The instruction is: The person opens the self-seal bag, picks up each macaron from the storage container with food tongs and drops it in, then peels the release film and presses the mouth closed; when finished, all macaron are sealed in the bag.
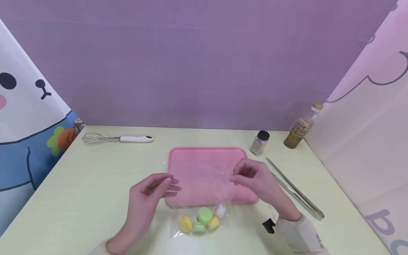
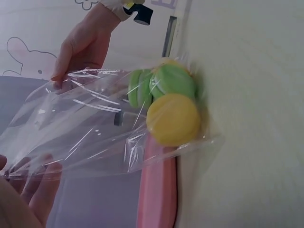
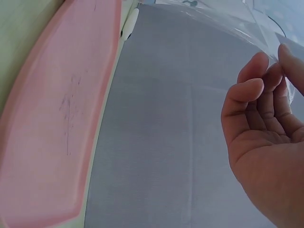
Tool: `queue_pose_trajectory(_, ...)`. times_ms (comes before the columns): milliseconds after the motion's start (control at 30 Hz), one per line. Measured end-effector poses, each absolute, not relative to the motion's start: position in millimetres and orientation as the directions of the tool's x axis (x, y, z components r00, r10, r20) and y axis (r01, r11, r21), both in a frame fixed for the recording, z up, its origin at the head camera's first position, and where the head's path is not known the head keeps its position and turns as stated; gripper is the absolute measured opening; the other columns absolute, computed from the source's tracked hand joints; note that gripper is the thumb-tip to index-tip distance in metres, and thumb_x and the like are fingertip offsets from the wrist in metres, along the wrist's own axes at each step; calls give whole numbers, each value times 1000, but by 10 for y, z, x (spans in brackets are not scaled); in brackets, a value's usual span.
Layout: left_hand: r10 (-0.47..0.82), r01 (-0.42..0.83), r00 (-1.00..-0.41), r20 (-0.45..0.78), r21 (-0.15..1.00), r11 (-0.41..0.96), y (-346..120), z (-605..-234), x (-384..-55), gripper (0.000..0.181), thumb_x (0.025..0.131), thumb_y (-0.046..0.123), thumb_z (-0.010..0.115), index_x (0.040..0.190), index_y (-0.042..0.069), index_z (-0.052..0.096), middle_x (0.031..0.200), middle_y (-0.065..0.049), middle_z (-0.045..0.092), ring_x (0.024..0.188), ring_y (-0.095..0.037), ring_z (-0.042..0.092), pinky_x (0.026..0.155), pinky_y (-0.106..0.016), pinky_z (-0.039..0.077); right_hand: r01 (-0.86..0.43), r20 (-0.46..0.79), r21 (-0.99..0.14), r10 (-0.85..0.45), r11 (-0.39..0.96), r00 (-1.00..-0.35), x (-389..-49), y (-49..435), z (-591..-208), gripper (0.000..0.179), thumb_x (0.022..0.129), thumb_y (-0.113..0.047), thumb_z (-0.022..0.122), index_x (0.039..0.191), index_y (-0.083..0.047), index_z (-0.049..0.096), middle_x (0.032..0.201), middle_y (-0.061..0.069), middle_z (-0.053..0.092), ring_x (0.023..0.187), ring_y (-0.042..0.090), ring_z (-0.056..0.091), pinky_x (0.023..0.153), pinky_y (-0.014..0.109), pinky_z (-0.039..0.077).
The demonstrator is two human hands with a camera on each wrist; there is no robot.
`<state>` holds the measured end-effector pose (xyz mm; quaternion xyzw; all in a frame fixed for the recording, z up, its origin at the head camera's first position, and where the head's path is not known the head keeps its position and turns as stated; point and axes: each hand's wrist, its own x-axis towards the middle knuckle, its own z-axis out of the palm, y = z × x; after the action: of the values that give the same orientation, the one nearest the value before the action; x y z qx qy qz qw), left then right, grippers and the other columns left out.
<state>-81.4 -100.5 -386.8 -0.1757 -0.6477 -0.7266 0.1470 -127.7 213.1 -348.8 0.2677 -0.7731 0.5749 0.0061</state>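
A clear plastic bag (image 1: 198, 193) hangs between the two hands with its upper part spread wide. Several macarons lie in its bottom: a yellow macaron (image 2: 173, 119), a green macaron (image 1: 205, 215), a pale purple macaron (image 1: 220, 210) and others. My left hand (image 1: 145, 198) pinches the bag's left upper edge between thumb and forefinger, its other fingers extended behind the film. At the right upper edge, my right hand (image 1: 259, 179) pinches the film between thumb and fingertips. Behind the bag lies a pink tray (image 1: 204, 153), seen partly through the film.
Metal tongs (image 1: 299, 193) lie right of the tray, partly behind the right forearm. A black-capped shaker jar (image 1: 259, 143) and a corked-looking bottle (image 1: 301, 127) stand at the back right. A whisk (image 1: 118, 138) lies at the back left. Purple cloth (image 1: 191, 71) rises behind the table.
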Motion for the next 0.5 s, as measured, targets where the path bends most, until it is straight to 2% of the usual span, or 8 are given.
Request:
queue_pose_trajectory(200,-23,422,-906,422,906,-9,-1039,-3808,-838,11,96,1,68,105,-1,74,94,-12,76,78,-26,74,69,-40,60,-438,345,-874,-366,211,-864,-1285,2150,-3476,10,87,3,76,89,-2,67,84,10,67,71,16,64,62,26,55)
queue_pose_trajectory(500,60,448,-891,450,893,-43,-1137,-3755,-895,12,93,-6,68,103,-5,74,88,-19,72,76,-27,73,70,-40,60,-432,364,-887,-327,165,-872,-1282,2156,-3460,12,86,5,76,87,-1,67,78,14,69,60,21,61,53,27,52)
